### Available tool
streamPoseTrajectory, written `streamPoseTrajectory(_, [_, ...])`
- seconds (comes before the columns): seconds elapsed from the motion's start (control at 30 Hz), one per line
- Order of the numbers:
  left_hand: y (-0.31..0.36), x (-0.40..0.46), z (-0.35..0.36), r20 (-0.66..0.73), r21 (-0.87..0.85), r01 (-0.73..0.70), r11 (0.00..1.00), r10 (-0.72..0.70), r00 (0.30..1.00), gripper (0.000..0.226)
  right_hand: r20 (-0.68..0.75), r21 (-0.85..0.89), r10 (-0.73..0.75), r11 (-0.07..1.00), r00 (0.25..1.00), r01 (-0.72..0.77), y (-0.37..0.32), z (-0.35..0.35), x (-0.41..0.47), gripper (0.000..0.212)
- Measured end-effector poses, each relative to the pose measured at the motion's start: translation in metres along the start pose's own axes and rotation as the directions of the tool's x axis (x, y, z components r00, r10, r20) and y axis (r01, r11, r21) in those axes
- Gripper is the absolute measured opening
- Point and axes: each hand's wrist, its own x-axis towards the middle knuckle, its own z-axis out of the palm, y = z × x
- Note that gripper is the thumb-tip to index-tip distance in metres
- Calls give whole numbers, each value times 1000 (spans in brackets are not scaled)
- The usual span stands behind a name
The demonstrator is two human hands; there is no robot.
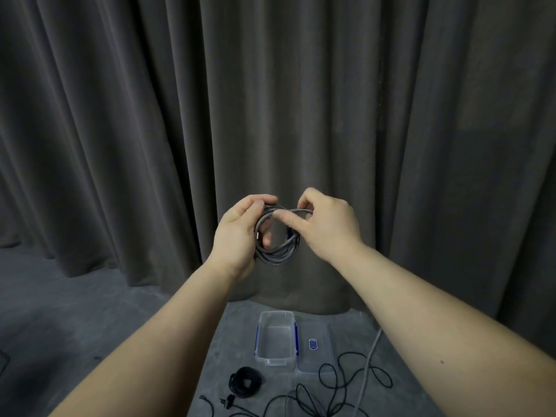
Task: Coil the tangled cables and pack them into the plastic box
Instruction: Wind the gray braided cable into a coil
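Two hands, left [237, 233] and right [328, 227]. One grey braided cable coil [278, 251] between them. One clear plastic box [276, 338]. One lid [313, 347]. One wound black cable coil [245, 383]. One loose black cable [355, 377]. One grey cable strand [368, 365].

Grey floor [90, 326] carries: open clear plastic box [276, 338], lid [313, 346] beside it, coiled black cable [245, 382] — loose black cable [346, 383] near.

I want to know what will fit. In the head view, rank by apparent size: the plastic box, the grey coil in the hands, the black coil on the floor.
1. plastic box
2. grey coil, though held nearer the camera, so unsure
3. black coil
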Motion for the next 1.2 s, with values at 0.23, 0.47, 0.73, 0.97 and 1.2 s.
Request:
streamPoseTrajectory(0.23, [-3,-1,4,10,19,24,1000,-24,1000,29,-68,173,14,985,998,-2,5,8,1,48])
streamPoseTrajectory(0.47, [-3,3,-6,-39,82,13,997,-10,999,28,61,235,-214,953,975,194,26,2,2,6])
streamPoseTrajectory(0.73, [-10,0,-1,103,303,5,953,-38,994,29,122,123,-257,962,959,242,13,-6,13,5])
streamPoseTrajectory(0.97, [-14,-3,3,176,327,-10,945,-51,983,21,-26,226,-37,973,999,42,11,1,8,24])
streamPoseTrajectory(1.2, [-17,3,1,25,155,29,988,-34,999,23,23,74,-75,995,997,73,21,12,-9,24])
